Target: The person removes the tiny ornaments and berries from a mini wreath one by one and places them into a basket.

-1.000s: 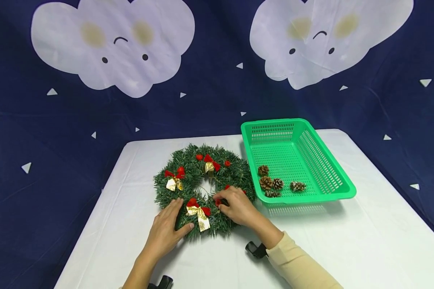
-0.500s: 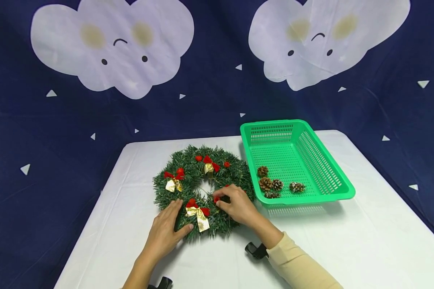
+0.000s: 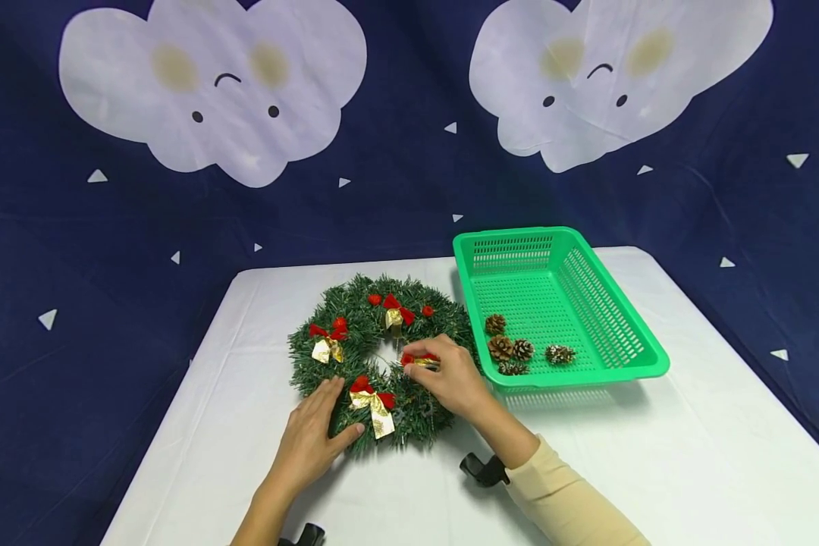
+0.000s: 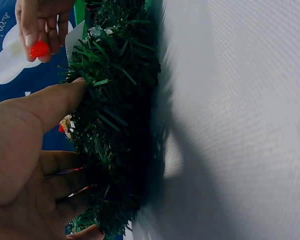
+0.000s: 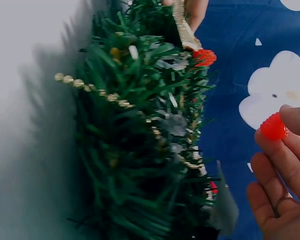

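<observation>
From my remote station, I watch a person's right hand pinch a red berry between thumb and forefinger, the other fingers loosely bent, above a green wreath that lies flat on the left half of a white-covered table. The right wrist feed shows the berry gripped just above the greenery, apart from it. The left hand rests on the near left edge of the wreath, thumb spread wide and fingers extended; their tips sink into shadowed green on the left wrist feed, so I cannot fairly say how firmly they press. Red-and-gold bows sit on the wreath: a far bow, a left bow and a near bow, the last between the two hands. A string of gold beads crosses the wreath's outer side. Just to the right stands a green basket, with five pinecones toward its near end. Behind hangs a dark blue cloth printed with pale clouds.
</observation>
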